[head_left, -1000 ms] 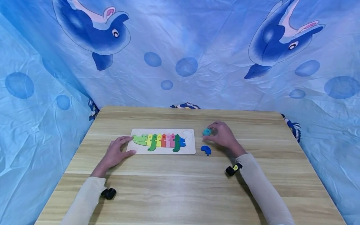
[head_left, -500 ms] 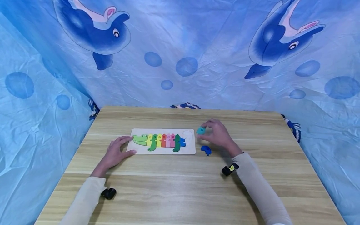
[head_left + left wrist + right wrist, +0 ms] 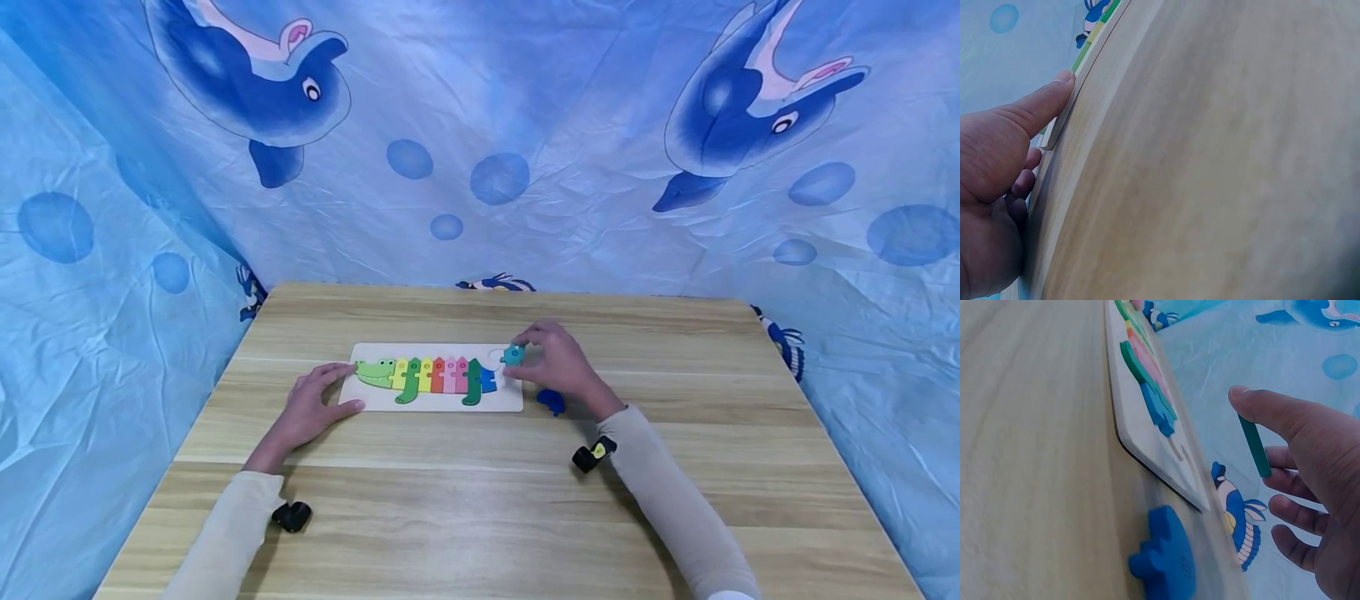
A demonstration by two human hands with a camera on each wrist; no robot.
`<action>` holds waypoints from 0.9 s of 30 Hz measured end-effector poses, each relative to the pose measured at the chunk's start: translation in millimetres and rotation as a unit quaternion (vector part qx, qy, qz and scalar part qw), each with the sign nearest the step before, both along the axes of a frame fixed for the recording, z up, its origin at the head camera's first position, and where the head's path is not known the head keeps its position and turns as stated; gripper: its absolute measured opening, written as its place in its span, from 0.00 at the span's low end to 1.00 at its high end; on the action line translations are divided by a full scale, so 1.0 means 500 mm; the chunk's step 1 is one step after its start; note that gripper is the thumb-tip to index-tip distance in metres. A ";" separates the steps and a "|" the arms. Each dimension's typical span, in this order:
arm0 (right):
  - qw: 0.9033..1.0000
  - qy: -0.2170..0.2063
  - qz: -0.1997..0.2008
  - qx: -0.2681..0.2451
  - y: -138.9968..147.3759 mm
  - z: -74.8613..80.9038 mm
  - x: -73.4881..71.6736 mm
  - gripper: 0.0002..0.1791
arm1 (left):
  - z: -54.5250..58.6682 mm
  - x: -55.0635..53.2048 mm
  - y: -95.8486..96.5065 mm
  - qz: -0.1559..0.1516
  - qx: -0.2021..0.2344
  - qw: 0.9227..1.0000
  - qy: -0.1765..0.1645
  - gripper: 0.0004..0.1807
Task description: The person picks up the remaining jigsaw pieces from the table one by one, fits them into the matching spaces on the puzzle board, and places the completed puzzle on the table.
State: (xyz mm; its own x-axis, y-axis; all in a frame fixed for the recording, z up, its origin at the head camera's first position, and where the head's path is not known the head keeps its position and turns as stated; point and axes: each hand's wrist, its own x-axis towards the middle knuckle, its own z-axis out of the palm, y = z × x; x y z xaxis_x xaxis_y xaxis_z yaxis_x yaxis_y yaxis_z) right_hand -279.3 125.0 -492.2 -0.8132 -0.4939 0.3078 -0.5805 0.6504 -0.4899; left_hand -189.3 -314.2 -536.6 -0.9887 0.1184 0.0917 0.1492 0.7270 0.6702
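Observation:
A white puzzle board [image 3: 435,406] bears a crocodile of colored wooden pieces, its green head [image 3: 373,373] at the left and a blue piece [image 3: 488,381] at the body's right end. My left hand [image 3: 311,407] rests at the board's left end, its thumb [image 3: 1047,107] extended onto the near edge. My right hand [image 3: 555,360] pinches a teal puzzle piece [image 3: 513,355] between thumb and fingers, over the board's upper right. Edge-on in the right wrist view, that teal piece [image 3: 1254,447] is held clear of the board. A curved blue puzzle piece [image 3: 551,402] lies beneath the right hand.
The wooden table [image 3: 450,517] extends around the board on all sides. Behind it and at both sides hangs a blue curtain [image 3: 570,233] printed with dolphins. Each wrist wears a small black camera, such as the right one [image 3: 592,455].
My right hand has carried the teal puzzle piece leftward, from beside the board to over its right end. My left hand and the board keep their places.

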 end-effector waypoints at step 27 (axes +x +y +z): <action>0.998 -0.040 -0.008 0.044 -0.028 -0.046 0.013 0.29 | 0.000 -0.003 -0.004 0.001 -0.001 1.000 -0.006 0.41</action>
